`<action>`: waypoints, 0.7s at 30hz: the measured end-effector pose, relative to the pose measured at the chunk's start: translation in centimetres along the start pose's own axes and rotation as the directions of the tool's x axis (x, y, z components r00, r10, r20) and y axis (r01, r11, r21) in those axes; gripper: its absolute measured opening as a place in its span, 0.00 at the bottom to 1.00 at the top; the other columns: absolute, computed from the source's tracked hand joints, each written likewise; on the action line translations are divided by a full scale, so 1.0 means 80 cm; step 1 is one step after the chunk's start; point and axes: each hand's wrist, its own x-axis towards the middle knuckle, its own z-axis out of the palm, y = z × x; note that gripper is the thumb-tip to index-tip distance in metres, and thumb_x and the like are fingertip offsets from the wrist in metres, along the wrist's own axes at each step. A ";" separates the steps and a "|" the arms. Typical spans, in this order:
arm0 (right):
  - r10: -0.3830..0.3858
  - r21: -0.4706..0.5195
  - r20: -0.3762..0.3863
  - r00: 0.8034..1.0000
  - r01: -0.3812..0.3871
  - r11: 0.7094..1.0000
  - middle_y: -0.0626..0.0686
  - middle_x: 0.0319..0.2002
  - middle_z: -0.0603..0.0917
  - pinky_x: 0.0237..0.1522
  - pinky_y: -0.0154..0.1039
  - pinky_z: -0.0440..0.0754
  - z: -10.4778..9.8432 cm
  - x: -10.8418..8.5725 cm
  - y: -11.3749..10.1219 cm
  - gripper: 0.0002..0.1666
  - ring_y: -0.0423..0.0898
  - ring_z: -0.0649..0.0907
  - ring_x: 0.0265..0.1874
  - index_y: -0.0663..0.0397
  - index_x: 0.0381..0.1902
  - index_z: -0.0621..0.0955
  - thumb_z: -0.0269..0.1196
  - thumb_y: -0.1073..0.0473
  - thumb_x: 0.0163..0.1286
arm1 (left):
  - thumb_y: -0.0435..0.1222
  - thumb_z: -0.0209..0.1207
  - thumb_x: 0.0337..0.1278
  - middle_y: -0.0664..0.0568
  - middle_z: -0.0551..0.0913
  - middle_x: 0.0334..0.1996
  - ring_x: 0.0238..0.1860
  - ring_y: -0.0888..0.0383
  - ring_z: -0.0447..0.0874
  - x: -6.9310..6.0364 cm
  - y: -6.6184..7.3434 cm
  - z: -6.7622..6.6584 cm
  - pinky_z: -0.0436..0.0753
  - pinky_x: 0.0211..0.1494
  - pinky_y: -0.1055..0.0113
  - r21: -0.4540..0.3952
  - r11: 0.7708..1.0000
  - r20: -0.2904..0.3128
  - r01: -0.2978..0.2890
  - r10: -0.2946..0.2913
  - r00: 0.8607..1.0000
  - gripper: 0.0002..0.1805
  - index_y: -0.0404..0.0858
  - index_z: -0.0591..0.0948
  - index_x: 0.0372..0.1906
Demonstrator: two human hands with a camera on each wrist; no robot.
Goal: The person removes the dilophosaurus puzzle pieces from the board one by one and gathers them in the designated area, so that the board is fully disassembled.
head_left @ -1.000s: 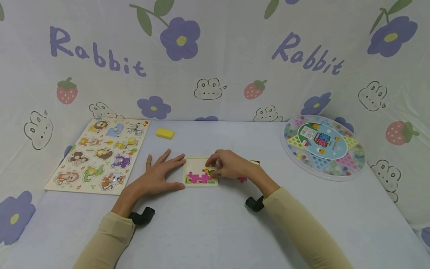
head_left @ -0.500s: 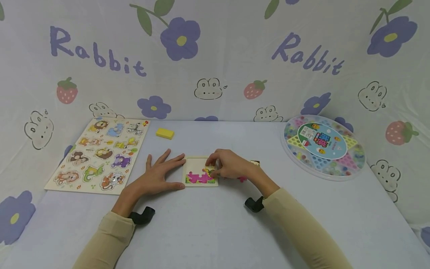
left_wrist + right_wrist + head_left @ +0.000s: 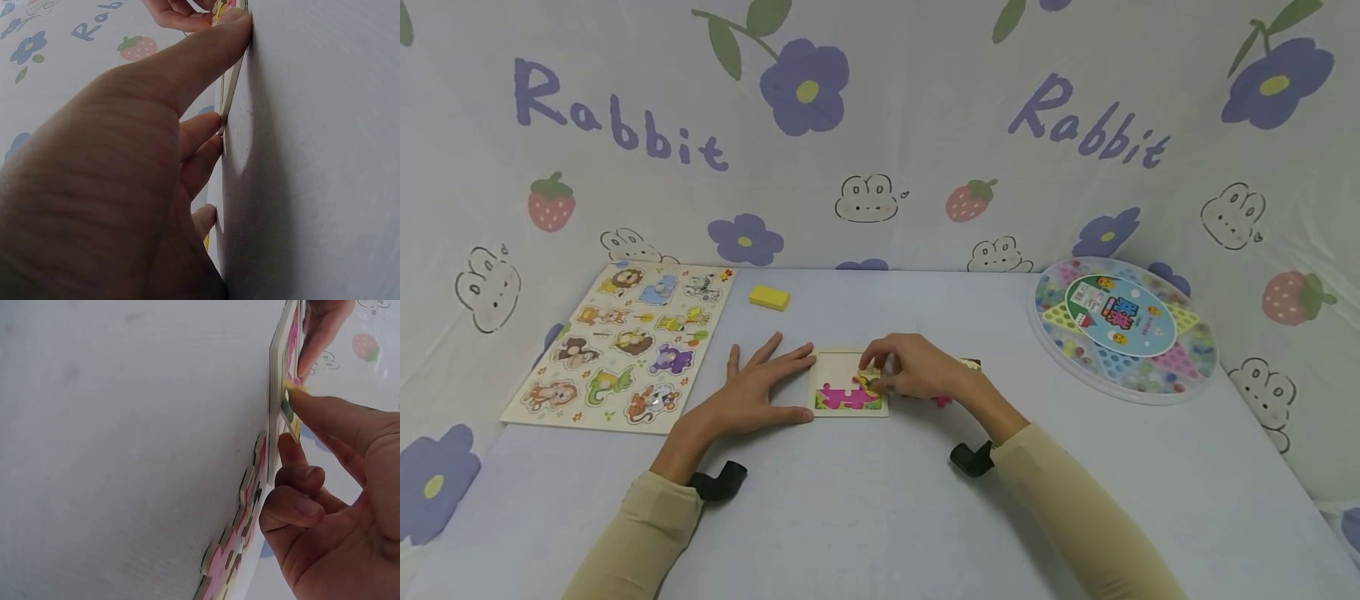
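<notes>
A small square puzzle board [image 3: 835, 367] lies flat, with pink and green pieces [image 3: 842, 397] filling its lower part. My left hand [image 3: 752, 396] has its fingers spread, thumb and fingertips touching the board's left edge; the left wrist view shows the thumb [image 3: 215, 44] against that edge. Over the board's right side, my right hand [image 3: 917, 368] pinches a yellow-green puzzle piece [image 3: 868, 381] between thumb and fingers. In the right wrist view that piece [image 3: 288, 409] is tilted at the board [image 3: 275, 381]. Loose pieces [image 3: 225, 556] lie beside the board, partly hidden by the right hand in the head view.
An animal picture board [image 3: 625, 350] lies at the left, with a yellow block [image 3: 769, 297] near its top right corner. A round clear case of colourful beads [image 3: 1123, 329] sits at the back right. A patterned cloth [image 3: 917, 125] hangs behind the table.
The right fingers and the piece between them have shifted slightly over the board. My left hand stays at the board's left edge.
</notes>
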 end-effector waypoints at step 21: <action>-0.001 0.022 0.012 1.000 0.001 1.000 0.50 0.43 0.86 0.34 0.32 0.78 -0.001 -0.002 0.004 0.20 0.42 0.78 0.32 0.46 0.58 0.86 0.74 0.59 0.69 | 0.59 0.71 0.58 0.58 0.59 0.86 0.89 0.41 0.35 0.000 0.000 0.001 0.19 0.79 0.25 -0.006 1.000 -0.003 -0.003 0.003 1.000 0.48 0.52 0.67 0.82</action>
